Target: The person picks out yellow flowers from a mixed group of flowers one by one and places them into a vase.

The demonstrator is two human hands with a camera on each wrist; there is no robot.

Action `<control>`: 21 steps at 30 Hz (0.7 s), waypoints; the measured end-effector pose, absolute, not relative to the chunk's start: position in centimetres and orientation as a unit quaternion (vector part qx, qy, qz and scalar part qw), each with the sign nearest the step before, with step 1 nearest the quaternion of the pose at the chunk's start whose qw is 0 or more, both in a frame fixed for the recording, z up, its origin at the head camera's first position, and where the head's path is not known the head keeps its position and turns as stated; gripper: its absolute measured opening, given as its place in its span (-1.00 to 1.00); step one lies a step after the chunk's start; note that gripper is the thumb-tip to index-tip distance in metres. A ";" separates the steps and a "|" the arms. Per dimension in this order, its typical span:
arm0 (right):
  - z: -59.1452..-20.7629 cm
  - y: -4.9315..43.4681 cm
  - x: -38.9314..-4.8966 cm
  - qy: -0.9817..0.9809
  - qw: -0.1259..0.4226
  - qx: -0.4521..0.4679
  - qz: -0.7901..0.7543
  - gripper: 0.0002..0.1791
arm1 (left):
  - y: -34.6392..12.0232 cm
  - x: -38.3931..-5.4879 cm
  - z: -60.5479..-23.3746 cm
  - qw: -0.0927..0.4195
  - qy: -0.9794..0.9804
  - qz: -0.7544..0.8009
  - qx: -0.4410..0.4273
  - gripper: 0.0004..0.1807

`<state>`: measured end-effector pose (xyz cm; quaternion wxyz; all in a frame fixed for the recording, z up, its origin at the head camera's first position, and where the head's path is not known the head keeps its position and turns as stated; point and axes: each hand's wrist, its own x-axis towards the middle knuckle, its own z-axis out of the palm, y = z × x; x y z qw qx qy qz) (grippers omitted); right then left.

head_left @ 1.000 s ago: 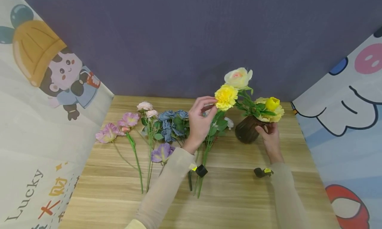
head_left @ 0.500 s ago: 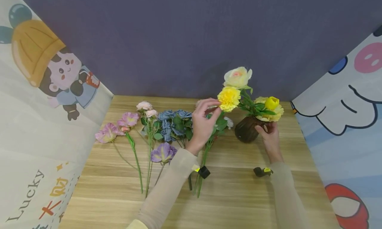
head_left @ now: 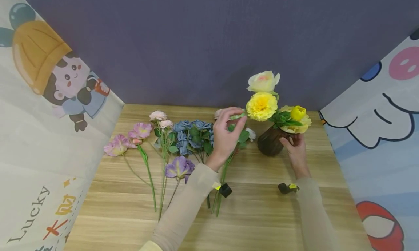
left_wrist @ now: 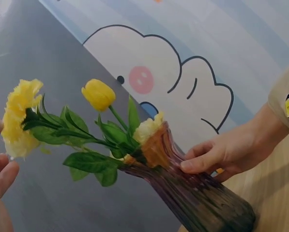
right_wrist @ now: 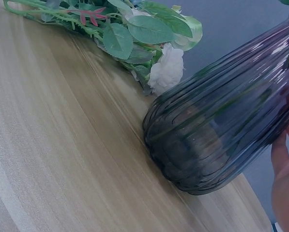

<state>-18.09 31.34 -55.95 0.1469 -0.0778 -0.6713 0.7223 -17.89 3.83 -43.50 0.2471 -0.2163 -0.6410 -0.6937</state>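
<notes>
A dark ribbed glass vase [head_left: 270, 141] stands on the table at the right, with flower stems in its neck. My right hand [head_left: 298, 154] grips the neck, thumb in front, as the left wrist view also shows. From the vase rise a yellow carnation [head_left: 261, 106], a pale rose [head_left: 263, 81], a yellow tulip [head_left: 298, 113] and a larger pale yellow bloom [head_left: 304, 124] low at the rim. Just left of the carnation, my left hand [head_left: 226, 137] is raised with bent, parted fingers and nothing between them. Seen from the right wrist, stems show through the glass [right_wrist: 207, 125].
Left of the vase lie blue flowers [head_left: 183, 137], a purple flower [head_left: 179, 167], pink blooms [head_left: 118, 146] and pale pink roses [head_left: 158, 115] on long stems. A leafy stem with a white flower [right_wrist: 166, 70] lies close to the vase base. A dark panel [head_left: 196, 47] closes the back.
My left hand has let go of the yellow carnation and shifted slightly right. The carnation and pale rose have swung right, the carnation now facing forward. My right hand stays on the vase.
</notes>
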 end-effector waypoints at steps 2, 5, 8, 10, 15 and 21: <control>-55.9 31.3 -18.1 -0.671 0.148 -0.076 0.722 -0.42 | 3.8 -17.9 -43.2 0.254 -0.643 -0.685 -0.230 -0.75; -56.0 31.3 -18.1 -0.673 0.147 -0.074 0.721 -0.40 | 3.8 -17.9 -42.8 0.270 -0.658 -0.656 -0.253 -0.70; -56.1 31.4 -18.1 -0.677 0.146 -0.071 0.717 -0.40 | 3.9 -17.9 -42.6 0.282 -0.685 -0.609 -0.282 -0.62; -56.1 31.4 -18.1 -0.678 0.147 -0.072 0.717 -0.40 | 4.0 -17.8 -42.6 0.279 -0.705 -0.579 -0.300 -0.58; -56.1 31.4 -18.2 -0.673 0.148 -0.071 0.721 -0.40 | 4.2 -17.6 -42.6 0.262 -0.735 -0.532 -0.328 -0.51; -56.1 31.3 -18.1 -0.669 0.154 -0.063 0.724 -0.41 | 4.5 -17.5 -42.8 0.254 -0.740 -0.521 -0.340 -0.49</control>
